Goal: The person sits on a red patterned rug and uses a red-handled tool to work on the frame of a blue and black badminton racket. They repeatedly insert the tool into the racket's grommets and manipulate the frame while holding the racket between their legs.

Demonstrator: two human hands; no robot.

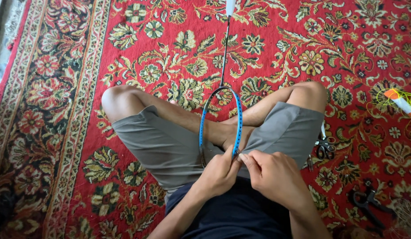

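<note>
We have the racket (pixel 219 119) lying across our crossed legs, head toward us, its blue frame resting on the shin and the grey shorts (pixel 165 146), shaft running straight away over the carpet (pixel 59 110) toward the pale handle at the top edge. No strings show in the frame from here.

Both hands meet at the near rim of the racket. Left hand (pixel 218 173) is closed around the frame's bottom edge, gripping it. Right hand (pixel 272 173) sits just right of it, thumb and forefinger pinched together at the rim; whether they hold a string end or a grommet is too small for us to tell.

Judgement on the step: this looks like fine work at one hole in the rim. We would keep the left hand firm so the frame does not roll on the thigh, and let only the right fingertips move, pulling in line with the hole rather than across it.

Room around the racket: to its right, just past the knee, lie scissors (pixel 324 148); farther right and nearer us, dark pliers (pixel 369 203); well right, a spool of yellow-green string (pixel 398 101). Left of the racket, only carpet out to its border. The shaft has open carpet on both sides, so the frame can swing either way; the right elbow is the one close to tools.
</note>
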